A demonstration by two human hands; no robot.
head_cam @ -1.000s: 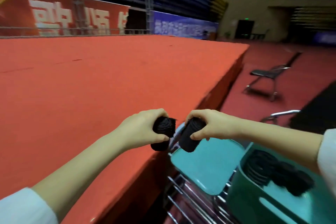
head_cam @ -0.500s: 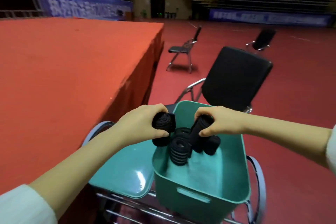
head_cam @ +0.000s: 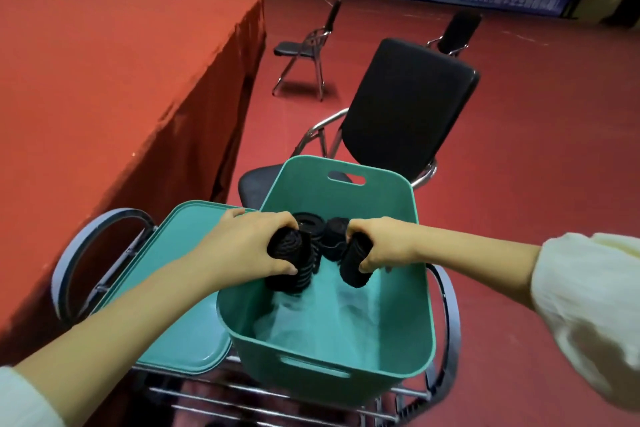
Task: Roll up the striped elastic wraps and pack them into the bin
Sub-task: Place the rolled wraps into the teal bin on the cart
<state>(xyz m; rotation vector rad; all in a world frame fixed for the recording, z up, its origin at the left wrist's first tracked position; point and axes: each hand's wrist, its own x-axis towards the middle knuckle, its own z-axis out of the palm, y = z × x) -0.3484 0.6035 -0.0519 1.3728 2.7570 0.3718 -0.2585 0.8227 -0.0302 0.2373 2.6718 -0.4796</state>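
Observation:
Over the teal bin (head_cam: 420,291) I hold two rolled black elastic wraps. My left hand (head_cam: 242,246) grips one roll (head_cam: 289,246) above the bin's left half. My right hand (head_cam: 384,246) grips the other roll (head_cam: 356,265), tilted, near the middle. Several more black rolls (head_cam: 329,236) lie in the bin behind my hands, against its far part. The bin's near floor is bare teal.
The bin stands on a metal cart (head_cam: 446,333) next to its teal lid (head_cam: 166,288). A black chair (head_cam: 405,107) stands right behind the bin, with two folding chairs (head_cam: 308,45) farther off. A red carpeted stage (head_cam: 104,80) runs along the left.
I have turned from the stage toward the bin. Both hands, each still gripping a roll, have moved over the bin and lowered inside its rim.

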